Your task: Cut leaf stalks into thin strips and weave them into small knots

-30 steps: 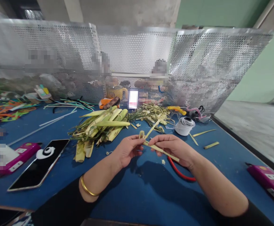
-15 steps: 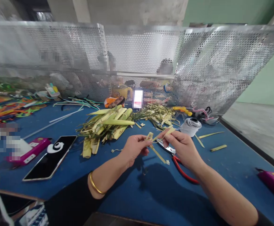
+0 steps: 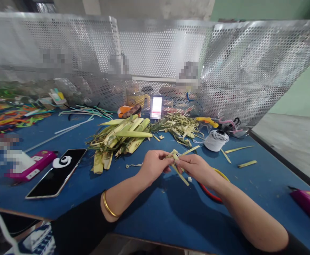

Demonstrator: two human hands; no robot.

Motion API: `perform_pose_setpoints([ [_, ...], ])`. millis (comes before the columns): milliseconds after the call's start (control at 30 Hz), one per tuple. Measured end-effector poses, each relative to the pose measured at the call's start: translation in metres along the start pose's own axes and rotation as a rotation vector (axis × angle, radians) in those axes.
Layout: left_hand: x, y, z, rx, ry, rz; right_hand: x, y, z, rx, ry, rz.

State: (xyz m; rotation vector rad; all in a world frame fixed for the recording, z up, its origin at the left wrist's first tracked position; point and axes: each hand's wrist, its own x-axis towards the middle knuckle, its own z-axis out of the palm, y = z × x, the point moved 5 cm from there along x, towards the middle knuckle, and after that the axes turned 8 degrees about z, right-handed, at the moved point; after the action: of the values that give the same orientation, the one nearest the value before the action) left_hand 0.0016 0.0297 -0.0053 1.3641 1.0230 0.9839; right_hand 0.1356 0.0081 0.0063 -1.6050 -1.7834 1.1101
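Observation:
My left hand point(image 3: 157, 164) pinches a small folded piece of pale green leaf strips point(image 3: 175, 153) between thumb and fingers. From the other side my right hand point(image 3: 194, 167) grips the same strips, its fingertips close to the left thumb. One strip end sticks out to the upper right and another hangs down toward the table. Under my right hand lie pliers or cutters with red and yellow handles point(image 3: 220, 174), their jaws hidden by the hand. A bundle of green leaf stalks point(image 3: 129, 136) lies beyond my left hand.
A heap of shredded leaf point(image 3: 180, 124) and a white thread spool point(image 3: 216, 140) lie behind my hands. A phone point(image 3: 57, 173) and a magenta power strip point(image 3: 35, 165) are at left, another magenta strip point(image 3: 309, 203) at right. A perforated metal screen point(image 3: 160, 49) stands behind.
My right hand has moved left and in toward my left hand, and the strips are now held closer together. More of the pliers is covered, and a yellow handle shows.

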Motion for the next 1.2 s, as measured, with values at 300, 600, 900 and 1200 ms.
perform_pose_setpoints([
  [300,0.002,-0.003,0.003,0.286,-0.099,0.188,0.005,0.008,-0.001,-0.099,0.141,0.02],
  [600,-0.002,0.004,0.007,0.487,-0.216,0.288,0.003,0.01,0.001,0.192,0.151,0.086],
  [900,-0.006,0.004,0.012,0.537,-0.319,0.28,0.002,0.008,-0.006,0.159,0.102,0.052],
  [1200,-0.015,0.0,0.025,0.223,-0.536,0.108,-0.001,0.01,-0.029,0.495,0.474,-0.01],
])
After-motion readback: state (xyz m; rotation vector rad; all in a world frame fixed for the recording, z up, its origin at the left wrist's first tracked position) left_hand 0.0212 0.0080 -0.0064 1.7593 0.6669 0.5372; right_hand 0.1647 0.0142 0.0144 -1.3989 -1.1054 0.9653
